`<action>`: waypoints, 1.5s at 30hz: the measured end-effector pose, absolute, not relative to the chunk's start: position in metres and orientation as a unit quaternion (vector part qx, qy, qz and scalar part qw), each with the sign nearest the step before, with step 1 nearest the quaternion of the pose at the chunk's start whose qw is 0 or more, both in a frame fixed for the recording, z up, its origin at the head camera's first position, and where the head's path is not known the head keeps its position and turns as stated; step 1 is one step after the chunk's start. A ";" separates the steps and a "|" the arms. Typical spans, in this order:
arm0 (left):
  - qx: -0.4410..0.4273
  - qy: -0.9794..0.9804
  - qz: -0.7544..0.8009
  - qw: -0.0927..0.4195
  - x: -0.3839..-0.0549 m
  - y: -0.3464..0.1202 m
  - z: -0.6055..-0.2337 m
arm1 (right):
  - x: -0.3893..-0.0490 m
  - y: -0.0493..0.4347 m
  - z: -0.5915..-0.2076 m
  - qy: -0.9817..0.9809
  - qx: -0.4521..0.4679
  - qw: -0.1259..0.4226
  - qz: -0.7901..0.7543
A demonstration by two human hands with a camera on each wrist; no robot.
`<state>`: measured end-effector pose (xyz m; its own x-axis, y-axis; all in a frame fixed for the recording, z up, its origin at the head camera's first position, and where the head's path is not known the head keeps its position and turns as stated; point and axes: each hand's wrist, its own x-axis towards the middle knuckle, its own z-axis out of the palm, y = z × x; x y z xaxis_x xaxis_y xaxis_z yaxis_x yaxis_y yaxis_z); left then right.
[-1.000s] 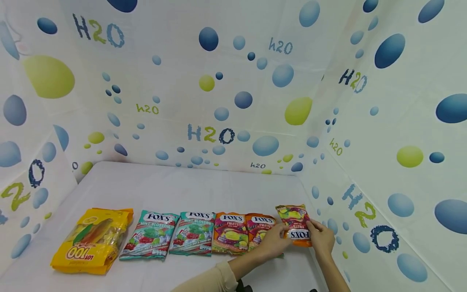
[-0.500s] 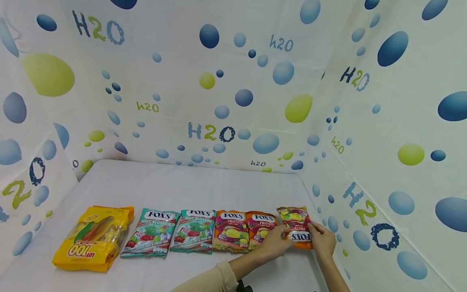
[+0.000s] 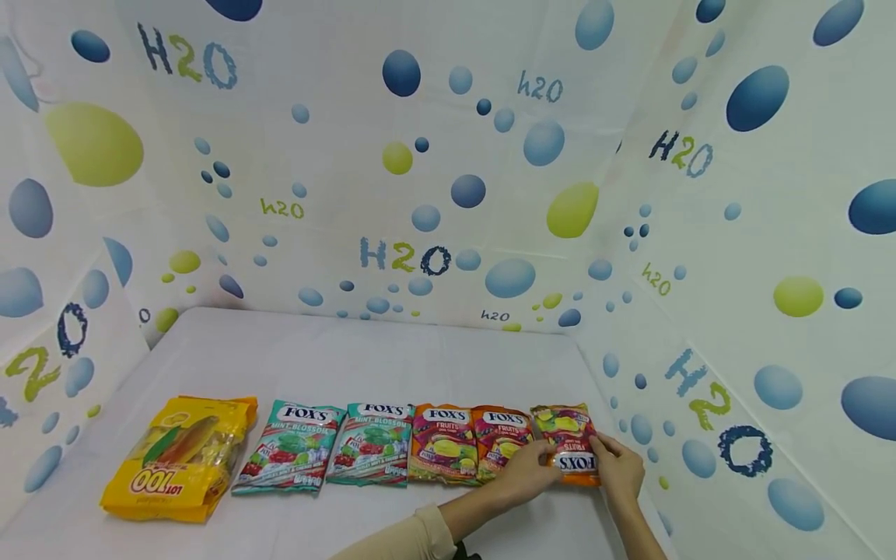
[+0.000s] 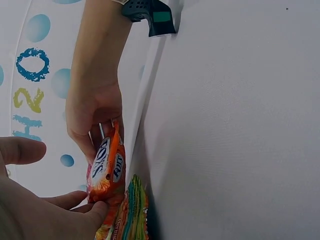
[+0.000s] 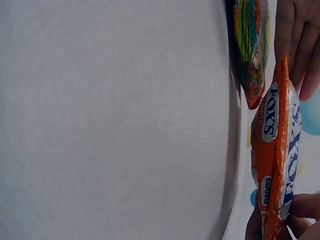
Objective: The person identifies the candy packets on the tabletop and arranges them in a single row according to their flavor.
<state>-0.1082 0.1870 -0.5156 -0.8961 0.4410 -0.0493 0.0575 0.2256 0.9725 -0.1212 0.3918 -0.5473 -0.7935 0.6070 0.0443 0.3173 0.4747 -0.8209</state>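
An upside-down bag of Fox's fruit candy [image 3: 565,432], orange and maroon, is at the right end of a row of candy bags in the head view. My right hand [image 3: 617,470] pinches its right edge; the right wrist view has the thumb [image 5: 305,206] and fingers on opposite faces of the bag [image 5: 274,145]. My left hand [image 3: 521,474] touches the bag's left side with fairly straight fingers, its thumb held apart in the left wrist view. Partly behind that hand lies another Fox's fruit bag [image 3: 500,432], upright; its lower part is hidden.
Farther left along the white table [image 3: 392,358] lie another Fox's fruit bag [image 3: 442,443], two green Fox's mint bags [image 3: 371,443] [image 3: 290,447] and a large yellow candy bag [image 3: 178,459]. Bubble-printed sheets [image 3: 448,155] enclose the back and sides.
The upside-down candy bag has come down slightly in the head view, and my right hand has lowered with it. My left hand has barely shifted. The other bags stay put.
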 end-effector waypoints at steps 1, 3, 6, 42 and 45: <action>0.160 0.766 0.602 0.162 -0.108 0.187 -0.515 | -0.121 0.392 -0.547 -0.842 -0.272 0.165 0.434; 0.157 0.765 0.603 0.164 -0.107 0.186 -0.514 | -0.120 0.393 -0.547 -0.843 -0.267 0.163 0.437; 0.157 0.766 0.601 0.165 -0.107 0.186 -0.515 | -0.120 0.394 -0.548 -0.847 -0.262 0.163 0.434; 0.116 0.765 0.607 0.180 -0.109 0.187 -0.527 | -0.125 0.395 -0.553 -0.890 -0.267 0.089 0.360; 0.115 0.758 0.616 0.182 -0.109 0.185 -0.526 | -0.126 0.398 -0.550 -0.896 -0.271 0.086 0.341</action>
